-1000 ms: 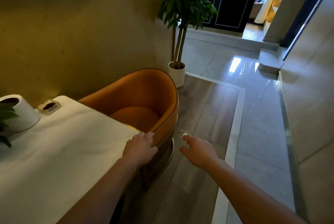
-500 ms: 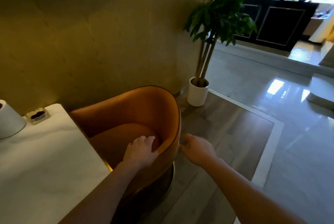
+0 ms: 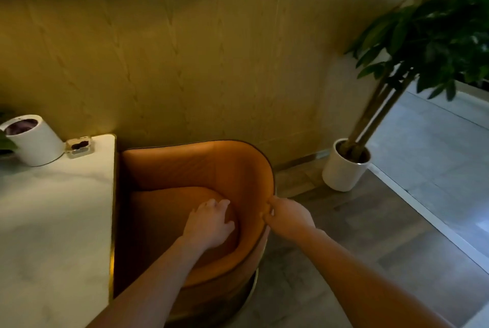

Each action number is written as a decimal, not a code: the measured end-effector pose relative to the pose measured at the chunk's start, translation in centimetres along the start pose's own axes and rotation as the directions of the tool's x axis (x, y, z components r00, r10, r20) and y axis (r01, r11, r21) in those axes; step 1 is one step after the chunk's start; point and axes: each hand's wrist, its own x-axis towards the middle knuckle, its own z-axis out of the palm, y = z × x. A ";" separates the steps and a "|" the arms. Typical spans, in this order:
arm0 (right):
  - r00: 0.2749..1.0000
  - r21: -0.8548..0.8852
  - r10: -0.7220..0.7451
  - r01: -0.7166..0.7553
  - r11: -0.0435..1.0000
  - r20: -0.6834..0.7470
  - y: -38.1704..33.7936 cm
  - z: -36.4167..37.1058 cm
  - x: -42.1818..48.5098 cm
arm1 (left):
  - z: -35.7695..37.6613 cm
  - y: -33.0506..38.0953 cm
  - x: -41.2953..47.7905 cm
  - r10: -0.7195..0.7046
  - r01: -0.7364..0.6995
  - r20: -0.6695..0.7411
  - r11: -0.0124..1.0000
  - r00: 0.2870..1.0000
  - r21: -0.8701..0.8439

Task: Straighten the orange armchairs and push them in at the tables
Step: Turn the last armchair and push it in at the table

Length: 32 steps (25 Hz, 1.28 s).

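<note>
Two bare forearms enter from 6 o'clock. Left hand point(image 3: 209, 224) reaches into the orange armchair point(image 3: 211, 168): fingers spread, palm down over the seat cushion near its 3 o'clock edge. It is not closed on anything; whether the palm presses the cushion or hovers just above it cannot be told.

Right hand point(image 3: 288, 216) is at the chair's curved back rim, on the 3 o'clock side. Fingers curl over the top edge with the thumb on the inner face: a clenched grasp on the rim.

Armchair sits at frame centre, its open front facing 9 o'clock toward the white table point(image 3: 53, 221). The seat front is tucked up against the table's gold-trimmed edge, touching or nearly so. Chair back is toward 3 o'clock. A gold band point(image 3: 254, 285) shows at the chair base.

On the table at 10 o'clock: a white cylindrical pot point(image 3: 34, 142), tilted in the wide-angle view, and just beside it a small clear tray point(image 3: 79, 145) with dark contents.

Farther out at 2 o'clock: a potted plant point(image 3: 346, 166) in a white pot on the wood floor, near the yellow wall point(image 3: 211, 49). Pale tile floor point(image 3: 436, 147) beyond.
</note>
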 end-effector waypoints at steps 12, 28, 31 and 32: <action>0.906 -0.150 -0.246 0.312 0.938 0.345 4.7 -3.2 24.2 | -2.7 3.3 15.8 -0.353 0.352 0.005 0.931 0.936 -0.099; 0.379 -0.060 -0.686 0.896 0.441 0.621 12.0 2.5 40.5 | 8.7 13.7 25.6 -0.909 0.860 0.223 0.219 0.351 -0.461; 0.390 -0.084 -0.732 0.905 0.418 0.558 12.4 2.9 40.2 | 12.4 15.3 25.2 -0.911 0.870 0.296 0.121 0.289 -0.477; 0.401 -0.098 -0.743 0.904 0.417 0.536 12.5 2.9 40.3 | 13.1 15.5 25.2 -0.916 0.875 0.278 0.135 0.290 -0.465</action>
